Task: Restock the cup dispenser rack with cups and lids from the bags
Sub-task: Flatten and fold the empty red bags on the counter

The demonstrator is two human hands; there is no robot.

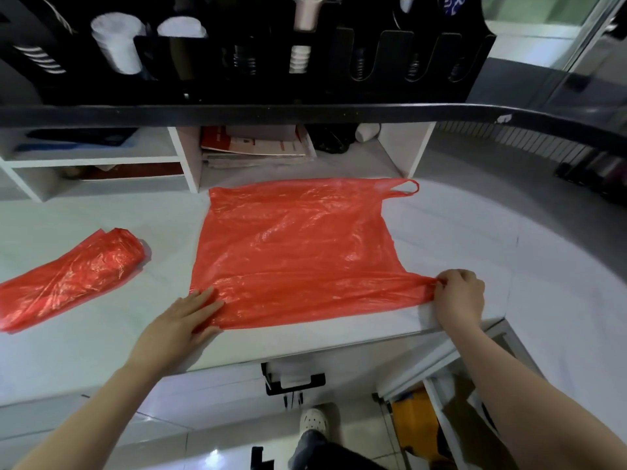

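**Empty bag flattened on the counter**

The red bag [291, 252] lies spread flat at frame centre. The left hand [185, 320] presses its lower-left corner with straight fingers; the right hand [458, 295] pinches a handle at lower right. The cup rack [237, 52] sits along the top. Thin, slick film could slip or tear if pulled hard.

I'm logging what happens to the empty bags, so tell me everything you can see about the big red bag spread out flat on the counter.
The flat red bag is thin, glossy, wrinkled plastic of the vest type, with loop handles at its right end. It looks empty and lies spread on the white counter. The left hand presses its near left corner with straight fingers; the right hand pinches the near handle, pulled taut.
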